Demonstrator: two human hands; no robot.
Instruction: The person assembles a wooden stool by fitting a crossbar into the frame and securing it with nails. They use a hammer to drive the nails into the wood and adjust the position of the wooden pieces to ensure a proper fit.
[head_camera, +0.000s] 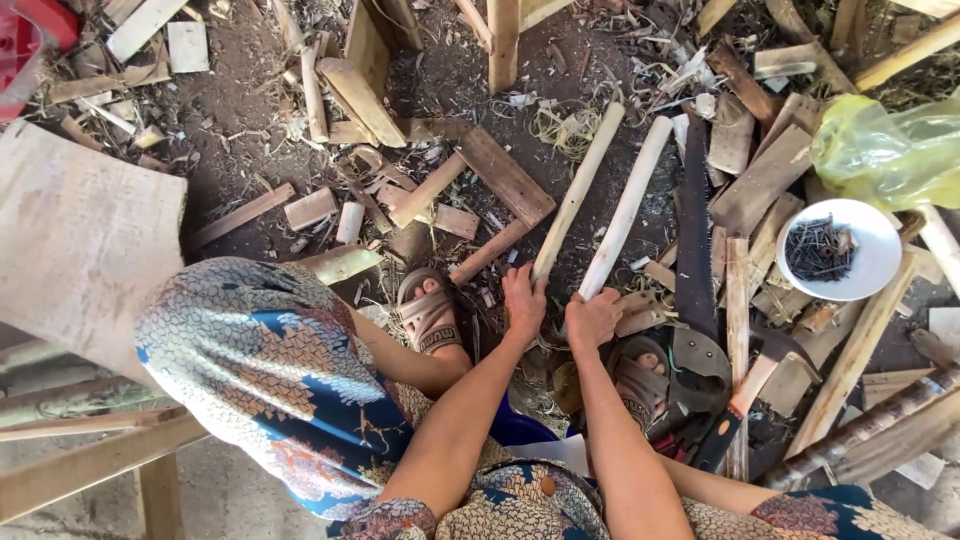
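Two pale, smooth, rounded wooden sticks slanted up from the floor, nearly parallel. The left hand (524, 297) had its grip closed around the left stick (578, 192); the right hand (592, 318) clasped the right stick (628, 204).

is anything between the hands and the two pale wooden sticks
Nothing visible. The left hand is closed on the near end of the left stick, and the right hand on the near end of the right stick.

Red object (25, 40) cut off at frame corner.
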